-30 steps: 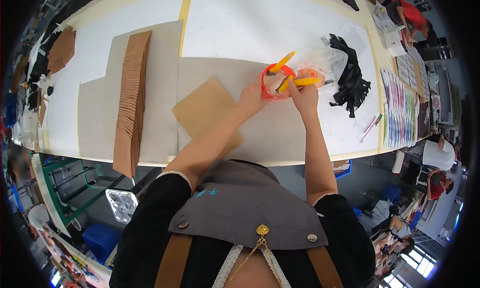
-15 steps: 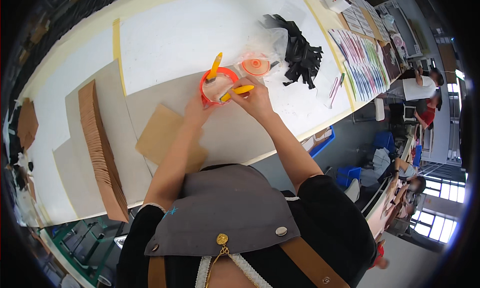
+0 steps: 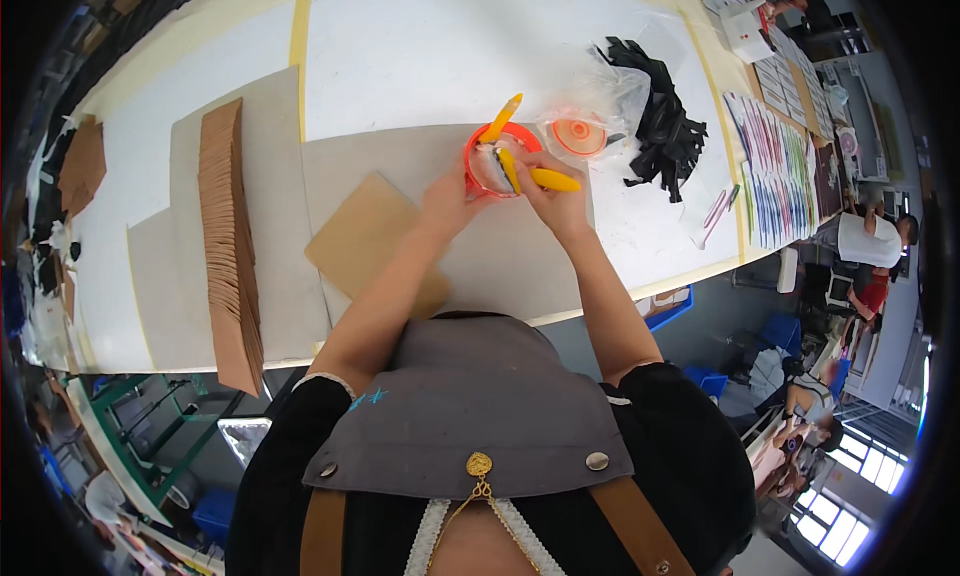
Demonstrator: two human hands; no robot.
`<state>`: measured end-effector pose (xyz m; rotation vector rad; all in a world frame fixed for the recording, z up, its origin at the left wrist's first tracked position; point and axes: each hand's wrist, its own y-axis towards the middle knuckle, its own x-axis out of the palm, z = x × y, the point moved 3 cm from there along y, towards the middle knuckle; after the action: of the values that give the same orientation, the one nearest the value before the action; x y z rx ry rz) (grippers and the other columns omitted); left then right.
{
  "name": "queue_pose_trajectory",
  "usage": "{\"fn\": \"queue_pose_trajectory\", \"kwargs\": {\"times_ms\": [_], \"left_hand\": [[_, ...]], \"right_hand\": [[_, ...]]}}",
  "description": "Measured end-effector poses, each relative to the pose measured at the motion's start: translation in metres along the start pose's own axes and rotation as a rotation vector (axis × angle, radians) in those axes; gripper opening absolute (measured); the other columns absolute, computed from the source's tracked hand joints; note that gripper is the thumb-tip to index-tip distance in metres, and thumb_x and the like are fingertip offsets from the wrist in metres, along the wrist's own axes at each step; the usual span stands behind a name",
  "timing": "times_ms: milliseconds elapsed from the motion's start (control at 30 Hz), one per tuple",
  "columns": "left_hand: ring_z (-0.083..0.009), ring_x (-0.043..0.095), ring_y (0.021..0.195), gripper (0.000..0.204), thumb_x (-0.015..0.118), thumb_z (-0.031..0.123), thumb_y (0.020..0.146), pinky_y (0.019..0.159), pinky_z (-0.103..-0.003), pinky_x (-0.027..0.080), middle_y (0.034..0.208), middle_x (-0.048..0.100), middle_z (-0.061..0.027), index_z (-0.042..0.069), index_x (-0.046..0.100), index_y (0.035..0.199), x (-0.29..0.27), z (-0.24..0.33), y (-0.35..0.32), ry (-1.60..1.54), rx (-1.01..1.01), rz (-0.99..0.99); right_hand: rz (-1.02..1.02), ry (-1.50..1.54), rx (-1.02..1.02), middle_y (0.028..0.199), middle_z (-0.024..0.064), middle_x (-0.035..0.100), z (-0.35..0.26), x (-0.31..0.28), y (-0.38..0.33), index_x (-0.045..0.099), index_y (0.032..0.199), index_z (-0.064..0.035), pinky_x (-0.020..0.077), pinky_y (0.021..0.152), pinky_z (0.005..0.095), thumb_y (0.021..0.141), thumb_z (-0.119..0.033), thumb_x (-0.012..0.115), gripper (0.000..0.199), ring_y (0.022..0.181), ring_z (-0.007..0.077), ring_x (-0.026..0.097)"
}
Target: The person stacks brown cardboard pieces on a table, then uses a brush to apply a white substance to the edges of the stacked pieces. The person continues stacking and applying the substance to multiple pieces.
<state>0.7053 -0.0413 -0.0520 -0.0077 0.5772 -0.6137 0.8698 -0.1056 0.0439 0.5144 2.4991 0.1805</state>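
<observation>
An orange-red tub [image 3: 472, 160] holds a pale paste, part of it hidden by the brushes. My left hand [image 3: 449, 202] grips the tub's near left side, its fingers partly hidden. With my right hand [image 3: 556, 198] I hold a yellow-handled brush [image 3: 553, 180], its head at the tub's right inner rim. A second yellow-handled brush [image 3: 502, 117] leans in the tub, handle rising past the far rim. Below my left forearm lies a tan square sheet [image 3: 362, 232], partly covered by the arm. Beyond my right hand is a round orange lid [image 3: 578, 133] with clear plastic around it.
Grey board [image 3: 520, 261] covers the near part of the white table. A long stack of brown fringed strips [image 3: 228, 216] lies at left. Black strips [image 3: 665, 131] are heaped at right, beyond them striped coloured sheets [image 3: 770, 166]. A blue crate [image 3: 672, 308] sits below the table edge.
The whole view has shifted, so the table's things appear further right. The brush in my right hand has turned, its handle now slanting down to the right. The second brush leans further right.
</observation>
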Motion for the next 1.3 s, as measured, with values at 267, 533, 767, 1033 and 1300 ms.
{"fn": "queue_pose_trajectory", "kwargs": {"times_ms": [267,533,767,1033,1300], "left_hand": [[-0.0241,0.069,0.109,0.085,0.089,0.031,0.078,0.089,-0.037,0.054,0.119,0.072,-0.0128,0.005,0.045,0.146,0.002,0.006,0.002,-0.233,0.014,0.017],[-0.0331,0.070,0.108,0.086,0.086,0.037,0.079,0.089,-0.041,0.055,0.118,0.072,-0.0160,0.006,0.044,0.147,-0.004,0.007,-0.001,-0.059,0.049,0.011],[-0.0350,0.069,0.104,0.091,0.085,0.036,0.079,0.087,-0.045,0.055,0.118,0.071,-0.0132,0.011,0.037,0.152,-0.005,0.011,-0.003,-0.025,0.059,0.029],[-0.0307,0.069,0.104,0.088,0.086,0.037,0.079,0.090,-0.041,0.054,0.118,0.071,-0.0103,0.013,0.040,0.151,-0.002,0.008,-0.003,0.009,0.040,0.040],[-0.0316,0.069,0.101,0.078,0.086,0.039,0.078,0.087,-0.042,0.054,0.112,0.073,-0.0102,0.011,0.052,0.141,0.003,0.002,-0.001,-0.009,0.003,0.035]], "right_hand": [[-0.075,-0.118,0.006,0.077,0.0087,0.071,-0.012,-0.016,0.002,0.074,0.095,-0.0041,0.0510,0.060,0.0285,0.089,-0.019,0.078,0.017,0.065,0.0150,0.066],[0.030,0.058,0.221,0.071,0.0056,0.070,0.005,-0.015,-0.003,0.070,0.090,-0.0017,0.0497,0.055,0.0238,0.087,-0.019,0.082,0.021,0.060,0.0095,0.066],[0.063,-0.198,0.103,0.067,0.0048,0.069,0.014,-0.024,0.000,0.064,0.081,-0.0040,0.0468,0.052,0.0246,0.091,-0.017,0.075,0.019,0.056,0.0086,0.063],[-0.017,-0.064,0.216,0.075,0.0033,0.064,0.012,-0.052,-0.003,0.060,0.083,-0.0009,0.0527,0.061,0.0214,0.094,-0.011,0.071,0.018,0.066,0.0076,0.063],[0.102,-0.048,0.042,0.075,0.0054,0.068,-0.017,-0.078,-0.007,0.067,0.089,-0.0006,0.0447,0.060,0.0227,0.090,-0.007,0.074,0.010,0.064,0.0072,0.057]]}}
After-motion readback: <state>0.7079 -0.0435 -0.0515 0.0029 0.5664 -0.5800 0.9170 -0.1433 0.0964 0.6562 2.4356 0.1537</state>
